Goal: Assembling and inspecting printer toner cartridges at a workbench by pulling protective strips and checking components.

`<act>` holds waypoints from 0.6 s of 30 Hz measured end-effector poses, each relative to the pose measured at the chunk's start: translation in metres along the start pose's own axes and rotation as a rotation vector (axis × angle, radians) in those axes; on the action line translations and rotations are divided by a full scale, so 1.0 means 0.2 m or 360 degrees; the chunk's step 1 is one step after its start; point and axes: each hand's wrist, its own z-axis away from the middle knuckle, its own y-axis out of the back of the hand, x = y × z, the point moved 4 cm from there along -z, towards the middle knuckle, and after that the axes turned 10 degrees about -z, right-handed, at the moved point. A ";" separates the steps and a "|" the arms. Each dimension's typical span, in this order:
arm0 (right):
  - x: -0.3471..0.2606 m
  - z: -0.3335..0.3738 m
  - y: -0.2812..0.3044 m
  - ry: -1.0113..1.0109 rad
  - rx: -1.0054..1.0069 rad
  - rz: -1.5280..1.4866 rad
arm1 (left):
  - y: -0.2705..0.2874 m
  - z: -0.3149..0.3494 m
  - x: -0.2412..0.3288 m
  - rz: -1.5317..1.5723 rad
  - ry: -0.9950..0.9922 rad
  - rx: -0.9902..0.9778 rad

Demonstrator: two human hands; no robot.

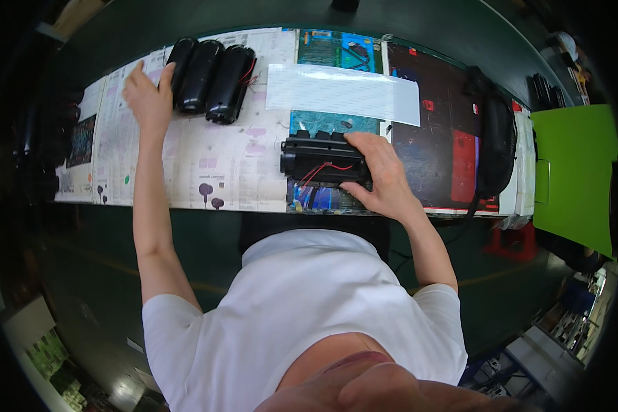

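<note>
My right hand (381, 175) grips the right end of a black cartridge-like part (319, 161) with thin red wires, lying on the paper-covered table (240, 185). My left hand (150, 95) reaches far left and rests with spread fingers against the leftmost of three black cylinders (211, 79) lined up side by side at the table's far edge. One of these cylinders also carries red wires. A clear plastic sheet (343, 93) lies just beyond the cartridge.
Newspaper and colourful printed sheets cover the bench. A black bag (496, 141) sits at the right end, with a bright green panel (573, 172) beyond it. A red stool (511, 242) stands under the table's right side. More dark parts sit at the far right (546, 89).
</note>
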 end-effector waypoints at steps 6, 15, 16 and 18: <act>-0.02 -0.05 0.07 0.0128 -0.0055 0.0148 | 0.55 0.26 0.90 0.0972 -0.0843 -0.0006; 0.05 -0.12 0.20 0.0177 -0.0258 0.0114 | 0.19 0.39 1.62 0.1169 -0.1459 -0.0753; 0.14 -0.14 0.27 -0.0046 -0.0069 -0.0158 | 0.17 0.40 1.66 0.1072 -0.1495 -0.0879; 0.37 -0.19 0.38 -0.0174 0.0382 -0.0147 | 0.16 0.41 1.71 0.0977 -0.1583 -0.0832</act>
